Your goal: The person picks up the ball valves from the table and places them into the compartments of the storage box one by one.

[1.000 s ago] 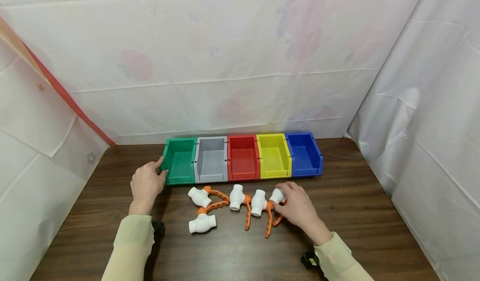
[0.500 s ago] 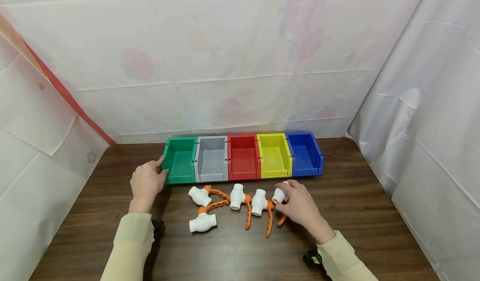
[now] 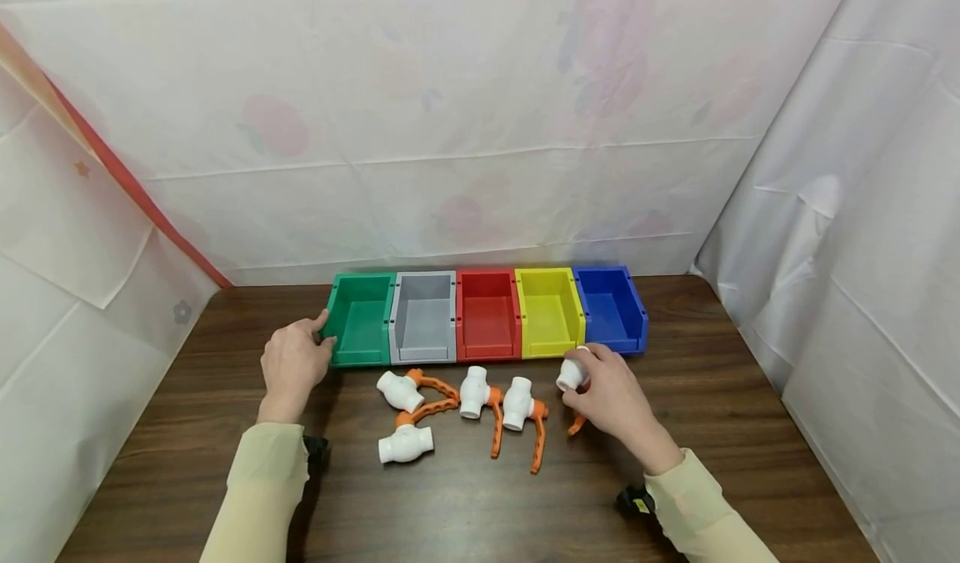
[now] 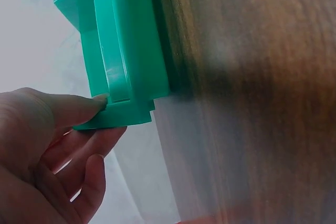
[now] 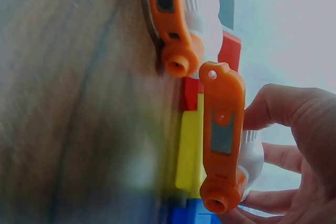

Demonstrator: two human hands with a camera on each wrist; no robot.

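Note:
My left hand (image 3: 294, 369) pinches the left wall of the green bin (image 3: 360, 321), thumb over the rim and fingers outside, as the left wrist view shows. My right hand (image 3: 617, 392) grips a white ball valve (image 3: 572, 374) by its body, in front of the yellow and blue bins. In the right wrist view its orange handle (image 5: 223, 129) faces the camera, and fingers hide part of the white body. To its left on the table lie two similar valves, a nearer one (image 3: 517, 404) and a farther one (image 3: 473, 393), with handles pointing toward me.
Joined to the green bin in a row are a grey bin (image 3: 424, 350), a red bin (image 3: 489, 349), a yellow bin (image 3: 552, 349) and a blue bin (image 3: 611, 321). Two more ball valves, one behind (image 3: 401, 392) and one in front (image 3: 406, 445), lie left with handle ends together.
My right hand has taken the rightmost ball valve from beside the others and moved it right and toward the bins. The left hand has stayed on the green bin.

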